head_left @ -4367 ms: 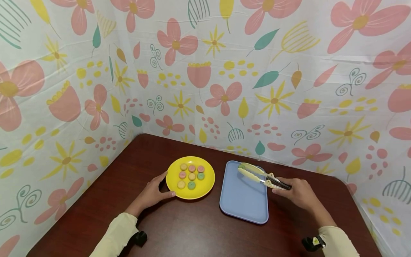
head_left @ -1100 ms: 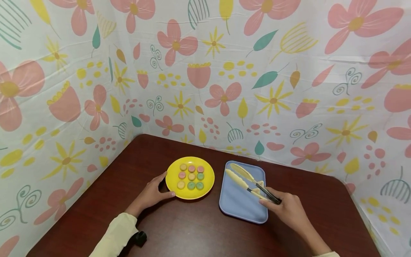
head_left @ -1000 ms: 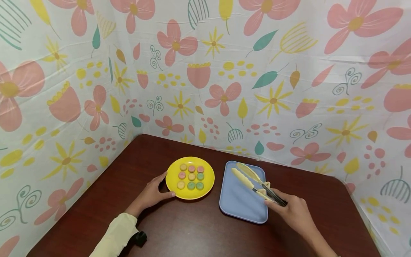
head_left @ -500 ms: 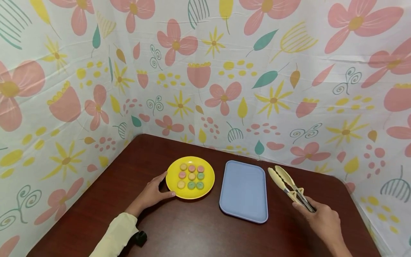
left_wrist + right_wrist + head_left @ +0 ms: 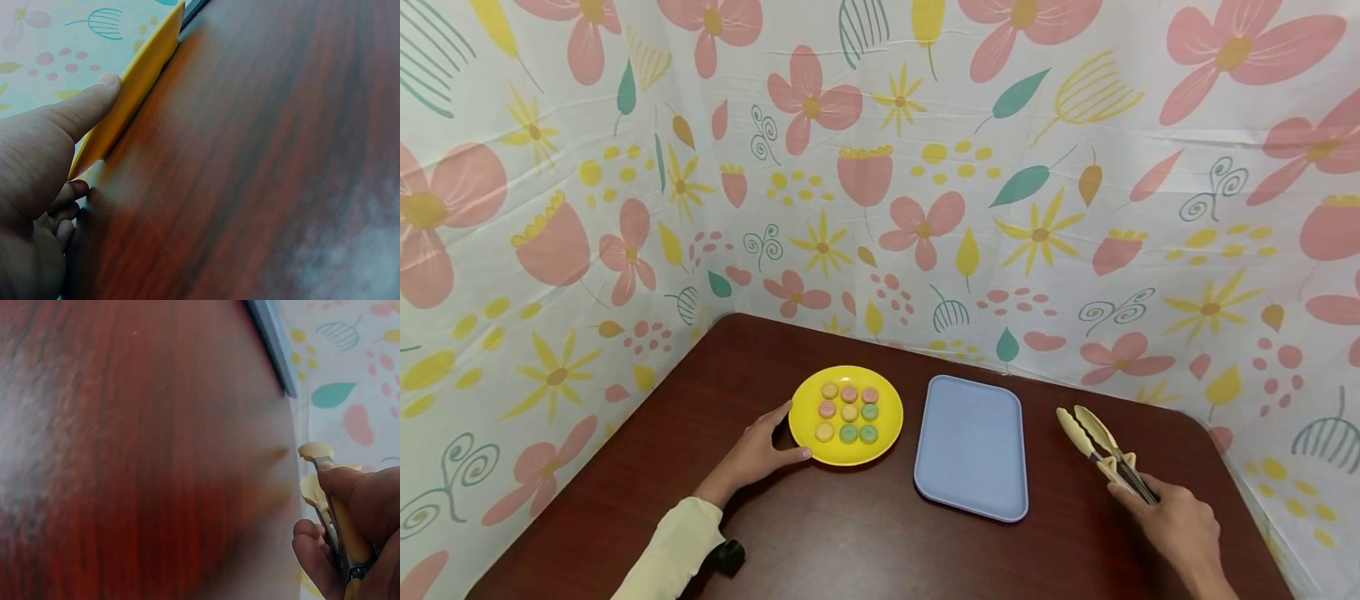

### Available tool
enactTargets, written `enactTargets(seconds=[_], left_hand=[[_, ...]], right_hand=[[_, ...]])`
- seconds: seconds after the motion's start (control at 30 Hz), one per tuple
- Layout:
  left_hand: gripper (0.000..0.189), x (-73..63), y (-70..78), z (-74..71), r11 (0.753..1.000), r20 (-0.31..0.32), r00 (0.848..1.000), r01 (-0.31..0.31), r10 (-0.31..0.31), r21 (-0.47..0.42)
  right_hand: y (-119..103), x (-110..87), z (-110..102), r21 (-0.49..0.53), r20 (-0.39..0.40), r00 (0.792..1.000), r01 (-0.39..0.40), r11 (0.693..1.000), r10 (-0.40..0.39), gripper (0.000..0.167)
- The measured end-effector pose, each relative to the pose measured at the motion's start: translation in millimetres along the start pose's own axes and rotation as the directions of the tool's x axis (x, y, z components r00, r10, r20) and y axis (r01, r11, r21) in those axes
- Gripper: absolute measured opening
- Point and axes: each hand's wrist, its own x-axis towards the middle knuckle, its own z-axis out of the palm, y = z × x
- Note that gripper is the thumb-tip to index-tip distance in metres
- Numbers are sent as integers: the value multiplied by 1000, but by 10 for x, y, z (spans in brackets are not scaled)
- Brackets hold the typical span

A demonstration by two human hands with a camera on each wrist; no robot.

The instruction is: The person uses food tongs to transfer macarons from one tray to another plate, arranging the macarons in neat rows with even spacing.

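My left hand (image 5: 762, 450) holds the left rim of a round yellow plate (image 5: 887, 433); the left wrist view shows its thumb (image 5: 94, 106) along the plate's outer side. On the plate, several small macarons in yellow, pink and green lie in three rows, among them a green macaron (image 5: 868, 434) at the lower right. My right hand (image 5: 1180, 521) grips the handles of a pair of tongs (image 5: 1108, 454) with cream-coloured tips. Those tips stand slightly apart with nothing between them, to the right of a blue rectangular tray (image 5: 972, 450).
The bare tray lies right of the plate, a narrow strip of dark brown table (image 5: 842, 533) between them. Behind and left of the table hangs a white floral cloth (image 5: 925, 275). A black wrist strap (image 5: 728, 557) shows at the left cuff.
A green macaron, held in the tongs over the tray at first, now sits at the plate's lower right. My right hand then moved the tongs rightward, off the tray. The left hand stayed put.
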Motion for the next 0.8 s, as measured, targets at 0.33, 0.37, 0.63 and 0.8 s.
enactTargets(seconds=[0.33,0.37,0.63,0.8], left_hand=[[110,7,-5,5,1000,-3,1000,1,-1,-9],[110,9,-5,3,1000,-4,1000,2,-2,-11],[110,34,-16,11,1000,-6,1000,2,-2,0],[110,34,-19,12,1000,-2,1000,-9,9,0]], right_hand=[[-16,27,2,-82,124,992,-4,997,14,97],[-37,23,-4,-92,136,990,-11,996,23,100],[-160,-16,25,-147,186,980,-36,989,64,80],[-175,-30,82,-171,188,981,-24,985,57,85]])
